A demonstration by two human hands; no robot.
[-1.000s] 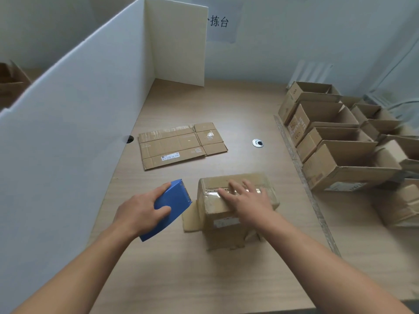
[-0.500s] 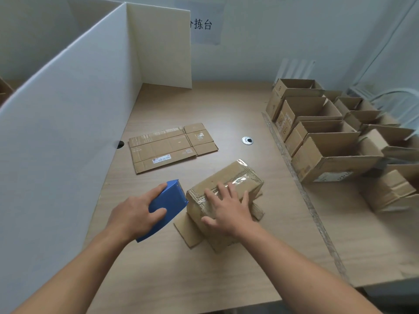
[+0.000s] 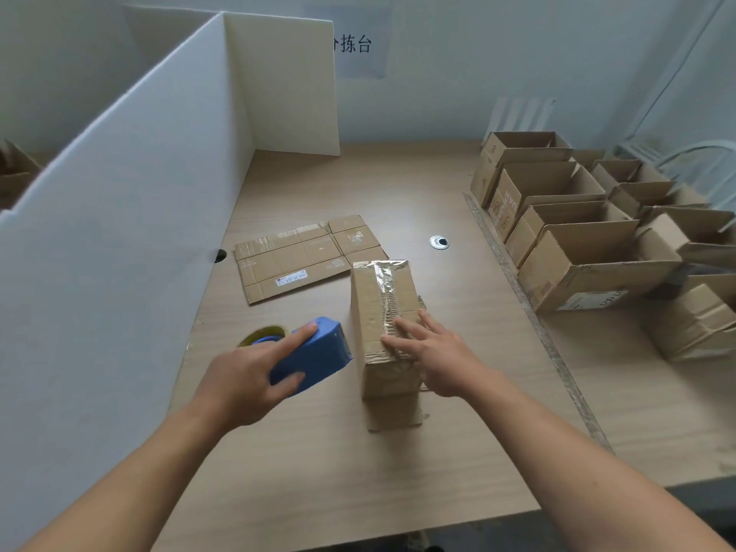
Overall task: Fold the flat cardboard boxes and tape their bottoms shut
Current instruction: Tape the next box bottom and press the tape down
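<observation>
Hands, two and bare, work over a pale wooden surface (image 3: 358, 472). The left hand (image 3: 247, 376) grips one blue tape dispenser (image 3: 314, 356), its fingers (image 3: 294, 340) curled over the top and the thumb underneath. The dispenser's nose is just beside a folded box (image 3: 374, 304). This one box stands near the middle with its taped bottom facing up. The right hand (image 3: 442, 352) rests on its near end, fingers (image 3: 402, 346) straight and spread over the tape, gripping nothing. Just behind lies one flat box (image 3: 294, 260), unfolded. Along the right side are at least seven open boxes (image 3: 589, 268) in rows; the far ones overlap, so an exact count is unclear. One round metal grommet (image 3: 439, 242) sits in the surface. A white partition (image 3: 119, 233) walls off the left, and one paper sign (image 3: 350, 45) hangs on the back wall.
</observation>
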